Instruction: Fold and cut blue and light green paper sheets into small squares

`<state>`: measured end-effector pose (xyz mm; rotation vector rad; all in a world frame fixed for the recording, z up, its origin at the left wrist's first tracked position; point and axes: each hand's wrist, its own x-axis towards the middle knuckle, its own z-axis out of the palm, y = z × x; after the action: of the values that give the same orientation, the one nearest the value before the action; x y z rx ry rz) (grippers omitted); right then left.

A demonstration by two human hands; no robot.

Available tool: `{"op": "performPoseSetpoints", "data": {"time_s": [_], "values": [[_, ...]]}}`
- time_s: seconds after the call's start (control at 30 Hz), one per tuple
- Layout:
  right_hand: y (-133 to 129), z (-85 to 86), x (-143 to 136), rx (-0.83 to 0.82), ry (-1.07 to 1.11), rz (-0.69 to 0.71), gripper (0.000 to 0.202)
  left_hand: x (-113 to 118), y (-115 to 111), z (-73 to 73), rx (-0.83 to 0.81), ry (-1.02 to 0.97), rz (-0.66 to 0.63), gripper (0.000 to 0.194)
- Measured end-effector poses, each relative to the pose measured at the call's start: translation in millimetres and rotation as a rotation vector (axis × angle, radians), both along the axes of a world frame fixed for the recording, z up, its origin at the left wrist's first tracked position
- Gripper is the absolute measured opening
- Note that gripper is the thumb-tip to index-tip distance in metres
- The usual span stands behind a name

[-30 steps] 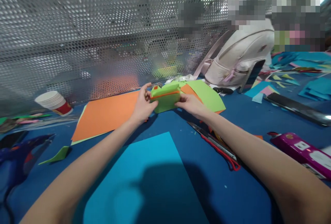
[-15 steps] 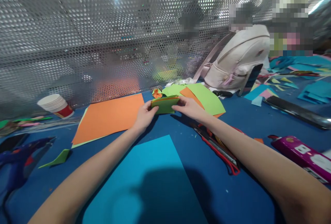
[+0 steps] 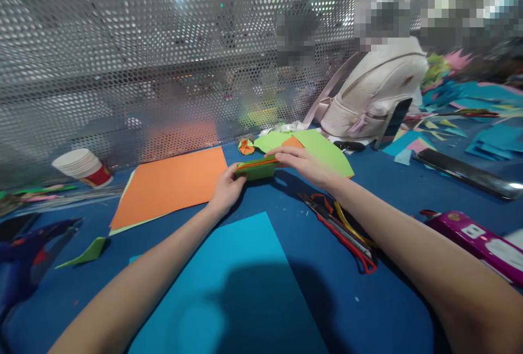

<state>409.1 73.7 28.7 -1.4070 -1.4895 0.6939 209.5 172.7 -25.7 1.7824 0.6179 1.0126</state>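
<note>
Left hand pinches one end of a folded green paper piece with an orange edge, thumb on the near face and fingers behind. The piece is held at mid-counter, beyond the blue sheet and just right of the orange sheet. Right hand comes in palm down, its fingers nearly straight and pointing left over the piece's far end; whether it grips there, I cannot tell. Both bare forearms slant inward from the lower corners, the right one passing beside the red-handled cutting tool.

Writing is scarce. On the purple case at right stands a white mark like a capital B, with a white patch next to it whose details are unreadable. The stacked paper cups, lying tilted at left, carry a red band with lettering too blurred to make out. Behind the piece sits a small orange-and-green paper rosette.
</note>
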Motion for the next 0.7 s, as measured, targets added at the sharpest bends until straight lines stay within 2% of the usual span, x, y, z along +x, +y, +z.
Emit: {"op": "performPoseSetpoints", "data": {"time_s": [0.17, 0.37, 0.57, 0.7], "values": [[-3.0, 4.4, 0.4, 0.055, -0.262, -0.107, 0.024, -1.8, -2.6, 1.5, 0.028, 0.007, 0.021, 0.019], [-7.7, 6.8, -2.9, 0.164, -0.313, -0.161, 0.021, -5.7, -5.1, 3.1, 0.017, -0.007, 0.031, 0.018], [-8.5, 6.1, -2.2, 0.173, -0.254, -0.155, 0.035, -7.8, -10.9, 5.0, -0.072, -0.019, 0.019, 0.022], [-5.6, 2.1, -2.7, 0.124, -0.111, -0.067, 0.029, -7.0, -16.5, 6.2, -0.150, -0.056, 0.006, 0.033]]}}
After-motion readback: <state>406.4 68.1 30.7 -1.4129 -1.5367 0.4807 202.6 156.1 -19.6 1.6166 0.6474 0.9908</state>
